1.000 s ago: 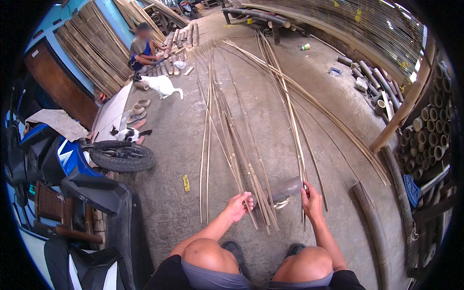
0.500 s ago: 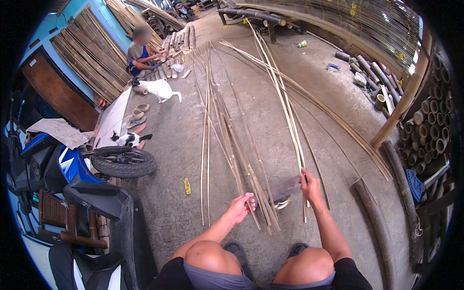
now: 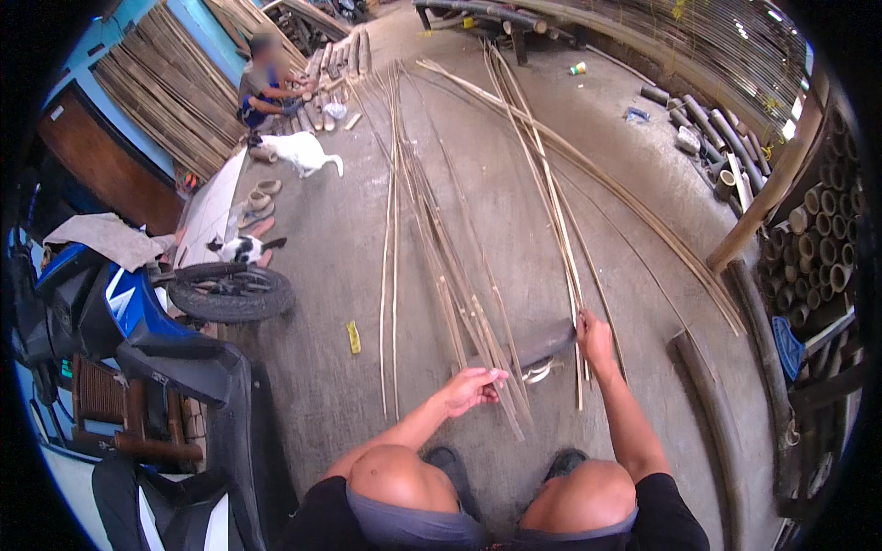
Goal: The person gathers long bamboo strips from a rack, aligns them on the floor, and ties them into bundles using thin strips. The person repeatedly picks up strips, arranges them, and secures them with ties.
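A big grey floor (image 3: 349, 266) holds long thin bamboo strips (image 3: 432, 239) that lie side by side and run from the far edge down to the person's knees, and a blue motorbike (image 3: 119, 312) stands at the left edge with its black wheel (image 3: 230, 292) on the floor. A white dog (image 3: 299, 151) and a small black and white cat (image 3: 241, 248) sit near the far left corner. The left hand (image 3: 470, 387) curls shut around the near end of one bundle of strips, and the right hand (image 3: 594, 338) is shut on a strip (image 3: 560, 239) just to the right.
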`<state>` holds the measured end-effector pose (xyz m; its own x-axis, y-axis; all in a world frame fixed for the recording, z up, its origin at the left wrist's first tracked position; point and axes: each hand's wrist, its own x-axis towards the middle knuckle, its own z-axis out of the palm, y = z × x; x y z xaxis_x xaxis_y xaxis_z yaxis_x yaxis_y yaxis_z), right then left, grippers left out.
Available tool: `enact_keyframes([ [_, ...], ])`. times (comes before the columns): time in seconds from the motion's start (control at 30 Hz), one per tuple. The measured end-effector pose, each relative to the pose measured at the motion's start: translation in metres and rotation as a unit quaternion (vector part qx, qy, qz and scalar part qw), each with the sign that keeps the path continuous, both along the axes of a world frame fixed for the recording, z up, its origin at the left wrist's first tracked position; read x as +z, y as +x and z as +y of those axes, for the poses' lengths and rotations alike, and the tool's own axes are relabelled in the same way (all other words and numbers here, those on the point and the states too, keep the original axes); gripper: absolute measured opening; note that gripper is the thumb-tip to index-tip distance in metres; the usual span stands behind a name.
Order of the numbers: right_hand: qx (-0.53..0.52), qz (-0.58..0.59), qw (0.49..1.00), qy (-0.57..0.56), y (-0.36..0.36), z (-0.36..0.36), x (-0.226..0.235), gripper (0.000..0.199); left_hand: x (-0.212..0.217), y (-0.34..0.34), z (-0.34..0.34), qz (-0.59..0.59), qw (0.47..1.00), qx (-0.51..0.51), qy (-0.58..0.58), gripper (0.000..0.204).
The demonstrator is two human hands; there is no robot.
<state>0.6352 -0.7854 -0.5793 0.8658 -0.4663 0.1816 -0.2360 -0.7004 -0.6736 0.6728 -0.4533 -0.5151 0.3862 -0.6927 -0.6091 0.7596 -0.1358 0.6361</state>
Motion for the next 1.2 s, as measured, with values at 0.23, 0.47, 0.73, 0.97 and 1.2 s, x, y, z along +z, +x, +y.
enact_keyframes([
  [0.23, 0.056, 0.021, 0.998, 0.009, -0.037, 0.028, 0.030, 0.039, 0.006, -0.003, 0.003, -0.007, 1.000, -0.012, 0.003, 0.034],
  [0.47, 0.205, 0.227, 0.838, 0.452, -0.108, 0.136, 0.090, 0.039, -0.015, 0.003, -0.005, -0.098, 0.991, -0.040, 0.075, 0.039],
  [0.73, 0.109, 0.015, 0.939, 0.327, -0.099, 0.125, 0.119, 0.030, -0.022, 0.037, 0.016, -0.233, 0.931, 0.129, 0.248, 0.045],
  [0.97, 0.089, 0.015, 0.956, 0.278, -0.101, 0.129, 0.069, 0.029, -0.085, 0.055, 0.036, -0.263, 0.908, 0.133, 0.297, 0.042],
  [1.2, 0.054, 0.032, 0.964, 0.259, -0.106, 0.142, 0.049, 0.029, -0.084, 0.064, 0.041, -0.199, 0.943, 0.092, 0.249, 0.028],
])
